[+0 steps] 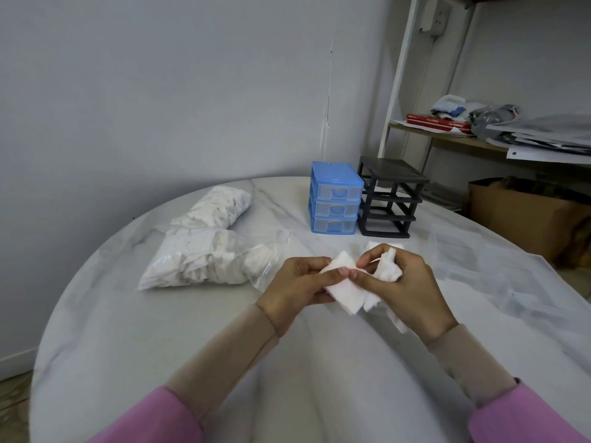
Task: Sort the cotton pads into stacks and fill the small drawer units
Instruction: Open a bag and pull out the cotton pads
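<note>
Cotton pads [347, 290] held between left hand [299, 287] and right hand [404, 282].

White cotton pads [347, 290] bunched above table, beside blue drawer unit [334, 199].

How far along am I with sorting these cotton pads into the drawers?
Early. Done: only a small pile of pads lies on the table. In hand: the left hand holds flat pads; the right hand grips a bunch. Left: two full bags, the blue unit looks empty, and the black frame has no drawers in.
</note>
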The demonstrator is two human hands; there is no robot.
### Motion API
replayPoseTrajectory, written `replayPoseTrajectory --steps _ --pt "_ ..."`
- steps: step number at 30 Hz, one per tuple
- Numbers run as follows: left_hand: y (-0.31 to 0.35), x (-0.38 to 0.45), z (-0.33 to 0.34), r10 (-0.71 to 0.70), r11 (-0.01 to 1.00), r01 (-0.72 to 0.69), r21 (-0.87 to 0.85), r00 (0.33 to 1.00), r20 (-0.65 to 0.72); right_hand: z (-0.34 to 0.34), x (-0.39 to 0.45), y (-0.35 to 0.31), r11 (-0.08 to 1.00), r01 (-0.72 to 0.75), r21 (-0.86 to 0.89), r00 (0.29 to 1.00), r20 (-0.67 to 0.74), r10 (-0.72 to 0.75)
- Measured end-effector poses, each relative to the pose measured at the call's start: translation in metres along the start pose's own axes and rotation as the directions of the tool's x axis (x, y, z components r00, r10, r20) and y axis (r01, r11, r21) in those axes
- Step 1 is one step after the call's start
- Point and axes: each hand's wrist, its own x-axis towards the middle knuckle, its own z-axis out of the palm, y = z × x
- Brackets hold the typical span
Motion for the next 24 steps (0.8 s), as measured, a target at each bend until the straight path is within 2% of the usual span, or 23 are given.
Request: replayPoseTrajectory --steps 4,12,18,24 --pt "-0.0015 0.0006 -0.0012 0.014 1.000 -0.014 0.019 1.000 0.009 0.0007 -0.0008 -0.0009 1.000 -0.001 -0.026 1.000 0.010 0.001" --pt "0.0048 0.0012 -0.0061 0.072 0.997 -0.073 -0.020 0.995 -0.071 -0.0045 0.0004 -0.0054 0.997 -0.072 -0.016 0.997 0.020 0.073" --pt "0.0055 0.0009 -0.0063 0.105 0.993 -0.109 -0.040 0.991 -0.087 -0.0022 0.0007 -0.0046 0.990 -0.139 -0.003 0.985 0.108 0.138" --pt "0.0050 -0.0034 0.0004 0.082 0.995 -0.086 -0.057 0.994 -0.070 0.0007 -0.0011 -0.0094 0.968 -0.146 0.204 0.989 0.062 0.136"
